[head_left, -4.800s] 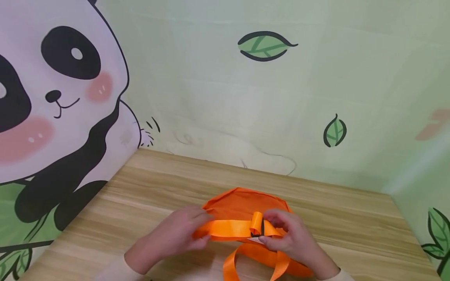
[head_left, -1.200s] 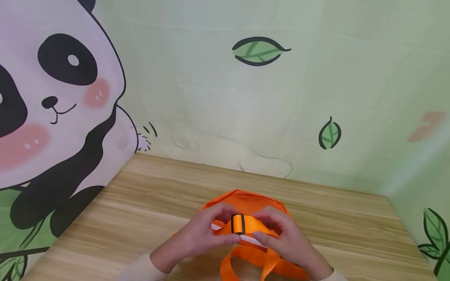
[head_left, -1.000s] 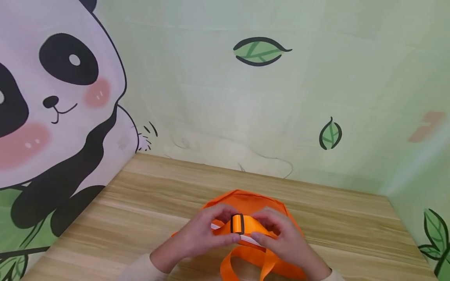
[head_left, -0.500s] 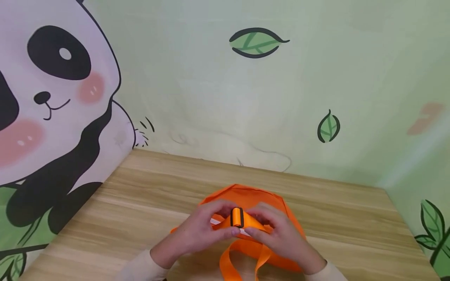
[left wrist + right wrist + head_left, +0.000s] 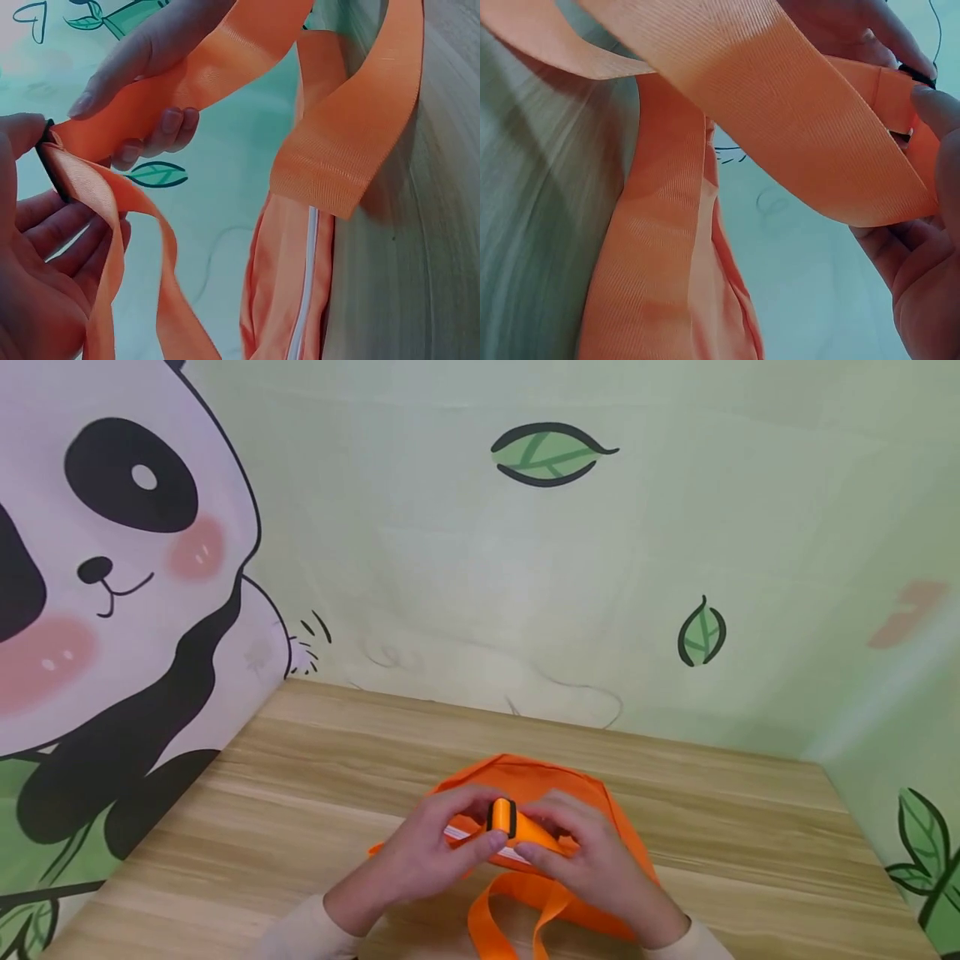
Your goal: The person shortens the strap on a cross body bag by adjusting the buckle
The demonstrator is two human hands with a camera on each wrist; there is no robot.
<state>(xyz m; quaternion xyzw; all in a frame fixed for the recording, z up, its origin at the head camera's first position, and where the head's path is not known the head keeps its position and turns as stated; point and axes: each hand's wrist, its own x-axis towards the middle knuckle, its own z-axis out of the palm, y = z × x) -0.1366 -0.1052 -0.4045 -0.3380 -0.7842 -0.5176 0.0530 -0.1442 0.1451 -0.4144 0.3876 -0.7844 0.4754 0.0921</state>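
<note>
An orange fabric bag with a white zipper sits on the table beneath both hands. My left hand pinches a black slide buckle between thumb and fingers, and orange webbing passes through it. Just to the right, my right hand grips the strap between thumb and fingers. In the left wrist view, two lengths of webbing hang down from the buckle. A second strap loops loosely at the bag's near side. Both hands cover part of the bag.
The wood-grain table stretches around the bag. Behind it stands a pale green wall with printed leaves, and at the left a panel with a panda borders the table.
My left hand has moved from the strap's left part to the buckle, which has shifted left. Over the last second the buckle has turned more edge-on, and my right hand has come slightly closer.
</note>
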